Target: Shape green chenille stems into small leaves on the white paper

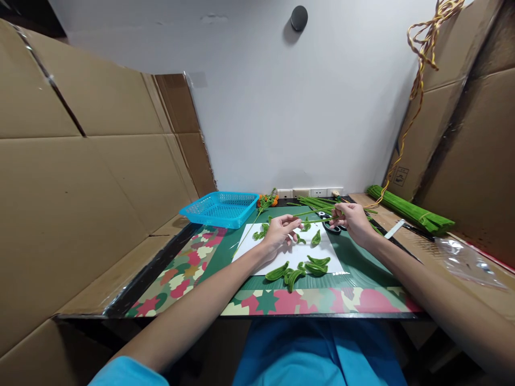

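Left hand point(280, 234), right hand point(351, 220): both pinching green chenille stem point(317, 220), perhaps doubled | white paper point(328, 252) below | green leaf shapes point(277, 272) near

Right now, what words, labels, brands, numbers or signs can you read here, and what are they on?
No text can be read.
Right-hand cardboard: small boxed print, too small to read.
White strip: any marks are too small to make out.
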Tool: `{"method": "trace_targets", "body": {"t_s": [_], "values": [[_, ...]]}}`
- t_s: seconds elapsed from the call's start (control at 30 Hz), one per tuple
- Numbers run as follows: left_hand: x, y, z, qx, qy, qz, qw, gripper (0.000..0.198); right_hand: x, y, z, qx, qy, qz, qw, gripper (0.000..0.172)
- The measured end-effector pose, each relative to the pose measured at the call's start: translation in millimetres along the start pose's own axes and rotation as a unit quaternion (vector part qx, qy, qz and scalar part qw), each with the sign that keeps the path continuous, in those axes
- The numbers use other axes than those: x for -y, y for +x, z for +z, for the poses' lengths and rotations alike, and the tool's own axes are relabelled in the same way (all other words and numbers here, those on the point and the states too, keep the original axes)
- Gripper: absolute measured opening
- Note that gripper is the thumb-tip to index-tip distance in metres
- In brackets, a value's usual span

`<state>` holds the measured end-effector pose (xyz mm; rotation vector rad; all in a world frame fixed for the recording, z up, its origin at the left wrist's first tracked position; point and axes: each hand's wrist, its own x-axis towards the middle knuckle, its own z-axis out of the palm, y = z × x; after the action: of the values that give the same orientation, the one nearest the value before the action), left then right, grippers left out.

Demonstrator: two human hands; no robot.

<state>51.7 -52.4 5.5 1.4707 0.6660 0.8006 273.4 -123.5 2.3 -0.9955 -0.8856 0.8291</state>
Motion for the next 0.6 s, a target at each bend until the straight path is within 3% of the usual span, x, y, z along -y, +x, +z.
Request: {"method": "trace_targets", "body": {"t_s": [0.6], "values": [[14, 11, -6.9, -0.036, -0.008, 0.029, 0.999, 0.041, -3, 1, -2, -0.005, -0.028, -0.003, 1.0, 0.031]]}}
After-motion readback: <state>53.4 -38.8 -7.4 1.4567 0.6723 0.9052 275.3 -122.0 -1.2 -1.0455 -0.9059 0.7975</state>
